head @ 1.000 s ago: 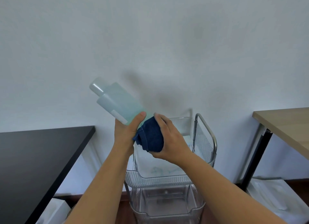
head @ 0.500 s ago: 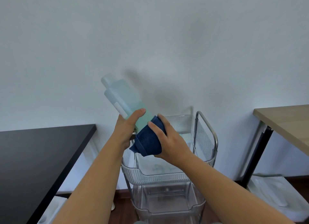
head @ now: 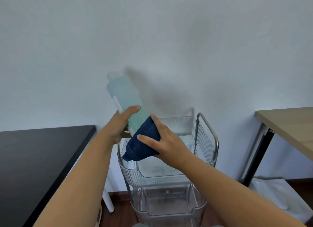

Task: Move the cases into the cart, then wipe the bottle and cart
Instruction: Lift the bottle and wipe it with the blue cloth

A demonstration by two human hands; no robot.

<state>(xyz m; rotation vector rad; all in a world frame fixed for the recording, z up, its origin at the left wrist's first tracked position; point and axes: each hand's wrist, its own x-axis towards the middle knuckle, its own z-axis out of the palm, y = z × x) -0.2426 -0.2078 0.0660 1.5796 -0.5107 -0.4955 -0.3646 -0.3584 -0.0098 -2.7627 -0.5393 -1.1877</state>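
Observation:
A pale blue-green translucent bottle [head: 123, 96] is held tilted above the cart, cap pointing up and left. My left hand [head: 121, 125] grips its lower half, thumb across the front. My right hand [head: 166, 142] presses a dark blue cloth [head: 143, 142] around the bottle's bottom end. Below stands the clear ribbed plastic cart [head: 205, 142] with metal tube frame; its top basket holds a clear case [head: 162, 171], and a light blue item shows at the back. A lower tier [head: 169, 208] is also visible.
A black table [head: 33, 159] lies to the left with a white leg [head: 108, 203] near the cart. A wooden table [head: 291, 127] with a black leg stands at right, with a white bin [head: 279, 194] beneath it. A plain wall is behind.
The bottle has swung more upright and shifted right. The cloth has slid lower along the bottle toward its base, and both hands have dropped closer to the cart.

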